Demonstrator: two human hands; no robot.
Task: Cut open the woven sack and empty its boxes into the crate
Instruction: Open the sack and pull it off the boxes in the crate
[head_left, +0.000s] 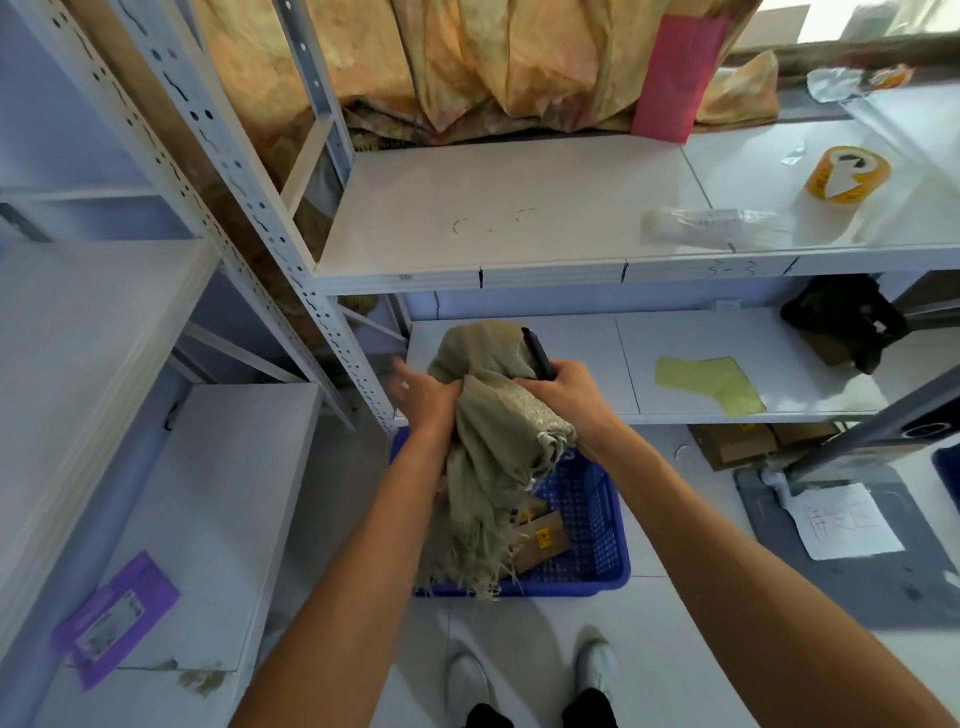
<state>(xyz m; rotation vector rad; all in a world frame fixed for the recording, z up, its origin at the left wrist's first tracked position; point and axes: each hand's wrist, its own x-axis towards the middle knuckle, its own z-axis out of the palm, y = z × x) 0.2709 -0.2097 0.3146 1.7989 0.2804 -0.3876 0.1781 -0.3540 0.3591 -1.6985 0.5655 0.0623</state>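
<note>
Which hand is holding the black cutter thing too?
The right hand. It grips the woven sack together with the black cutter, which sticks up from its fist. The left hand holds only the sack, above the blue crate.

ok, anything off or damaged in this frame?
The woven sack has a ragged, frayed cut end trailing loose threads over the blue crate. The right hand grips the sack with a dark cutter still in it. Small debris lies on the left shelf board.

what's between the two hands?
The bunched sack, gripped by the left hand and right hand, which also holds a dark cutter. Head view.
</note>
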